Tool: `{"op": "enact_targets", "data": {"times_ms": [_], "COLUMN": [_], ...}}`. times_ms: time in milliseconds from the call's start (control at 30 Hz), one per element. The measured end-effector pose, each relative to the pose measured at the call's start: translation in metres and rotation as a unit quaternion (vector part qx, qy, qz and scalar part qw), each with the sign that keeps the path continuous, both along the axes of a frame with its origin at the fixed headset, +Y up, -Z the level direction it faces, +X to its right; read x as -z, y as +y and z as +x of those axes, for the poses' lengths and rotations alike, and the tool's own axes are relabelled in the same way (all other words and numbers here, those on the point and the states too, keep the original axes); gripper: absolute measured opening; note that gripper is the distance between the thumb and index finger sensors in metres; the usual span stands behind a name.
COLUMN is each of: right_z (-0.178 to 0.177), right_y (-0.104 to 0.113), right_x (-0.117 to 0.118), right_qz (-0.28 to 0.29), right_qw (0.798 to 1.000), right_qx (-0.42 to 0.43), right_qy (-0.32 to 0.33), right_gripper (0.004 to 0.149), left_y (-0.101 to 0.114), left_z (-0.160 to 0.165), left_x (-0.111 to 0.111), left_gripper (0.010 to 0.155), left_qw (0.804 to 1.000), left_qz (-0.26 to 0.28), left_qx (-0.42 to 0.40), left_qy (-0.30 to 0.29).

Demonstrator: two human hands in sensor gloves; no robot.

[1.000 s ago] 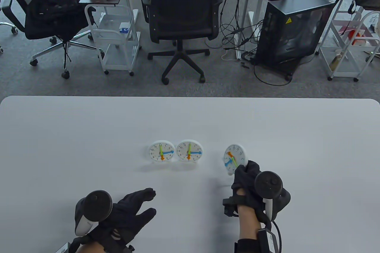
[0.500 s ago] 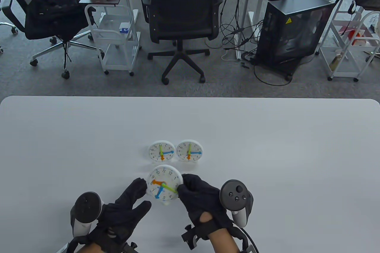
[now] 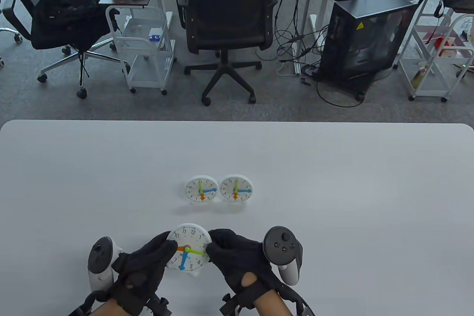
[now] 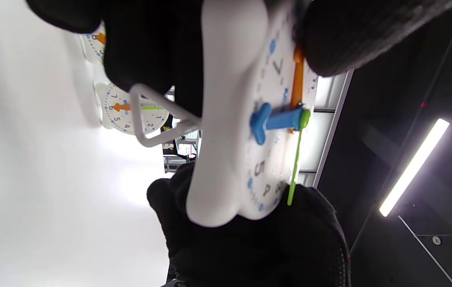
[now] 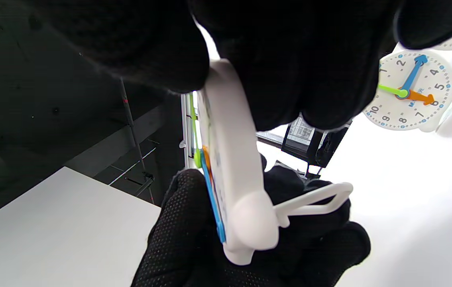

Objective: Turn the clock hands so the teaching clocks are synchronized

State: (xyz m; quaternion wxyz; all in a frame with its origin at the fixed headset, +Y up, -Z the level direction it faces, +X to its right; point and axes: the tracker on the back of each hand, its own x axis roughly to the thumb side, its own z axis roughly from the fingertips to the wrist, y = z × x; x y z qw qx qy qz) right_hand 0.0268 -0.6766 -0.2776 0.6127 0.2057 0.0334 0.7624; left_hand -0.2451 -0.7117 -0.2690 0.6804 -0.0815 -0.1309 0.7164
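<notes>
The table view looks down from above the near edge of the white table (image 3: 333,168) and faces forward, so the office floor with a black chair (image 3: 229,16) fills the upper half of the frame.

The left wrist view is very near and turned on its side: the table surface runs along the left of the frame and a ceiling light (image 4: 413,167) lies at the right.

The right wrist view is equally near and tilted.

All three views share the held clock (image 3: 188,249) and both wrist views also catch a standing clock (image 5: 409,91) behind.
</notes>
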Motion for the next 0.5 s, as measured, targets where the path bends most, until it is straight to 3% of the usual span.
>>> {"op": "enact_targets", "data": {"times_ms": [167, 267, 500], "right_z": [-0.003, -0.007, -0.019], "right_y": [-0.005, -0.009, -0.011], "right_x": [0.0, -0.002, -0.007], "right_qz": [-0.028, -0.042, -0.009], "right_qw": [0.999, 0.999, 0.999], "right_qx": [0.017, 0.023, -0.034], "right_qy": [0.008, 0.026, 0.027], "right_gripper": [0.054, 0.064, 0.075], "left_y": [-0.001, 0.0, 0.002], "left_z": [-0.002, -0.004, -0.006], "left_x": [-0.001, 0.0, 0.001], "left_gripper": [0.052, 0.051, 0.051], "left_qw": [1.0, 0.999, 0.999], "left_qz": [-0.021, -0.02, -0.014], "left_qx": [-0.019, -0.018, -0.018], "left_qy": [0.013, 0.027, 0.036]}}
